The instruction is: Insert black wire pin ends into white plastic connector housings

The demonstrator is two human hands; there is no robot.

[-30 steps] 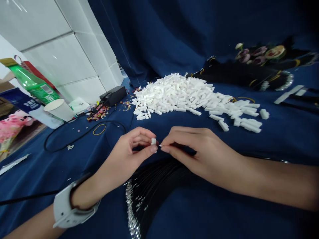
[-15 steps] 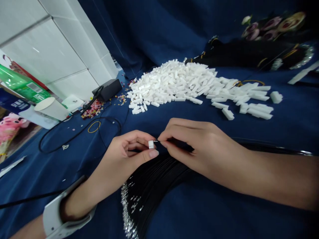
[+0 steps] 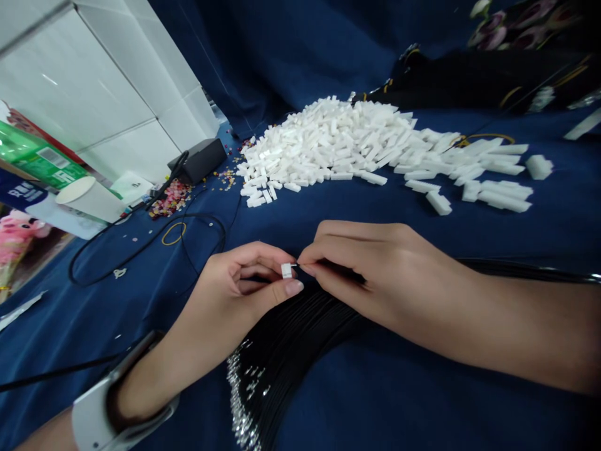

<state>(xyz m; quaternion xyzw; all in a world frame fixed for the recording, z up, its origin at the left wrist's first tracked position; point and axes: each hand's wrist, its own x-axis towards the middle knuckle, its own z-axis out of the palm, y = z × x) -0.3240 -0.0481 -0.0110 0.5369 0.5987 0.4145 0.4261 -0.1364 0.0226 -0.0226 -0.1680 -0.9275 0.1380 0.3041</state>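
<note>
1. Being pinched by the closed fingers (image 3: 282, 289) of the left hand (image 3: 230, 294), a small white plastic connector housing (image 3: 286, 270) is held upright in the gap between both hands.
2. A thin black wire (image 3: 305, 265) with a bright metal tip is gripped by the closed fingers (image 3: 319, 266) of the right hand (image 3: 375, 269); the tip is placed right at the housing.
3. A fanned bundle of black wires (image 3: 300, 338) with silvery metal ends (image 3: 239, 401) is laid under the hands.
4. A heaped pile of white rectangular plastic housings (image 3: 328, 144) is spread beyond the hands on a navy-blue cloth (image 3: 399, 210).
5. A white wristband (image 3: 94, 419) is worn on the left wrist.
6. A looped black cable (image 3: 141, 250) and a white paper cup (image 3: 89, 199) are placed to the left.
</note>
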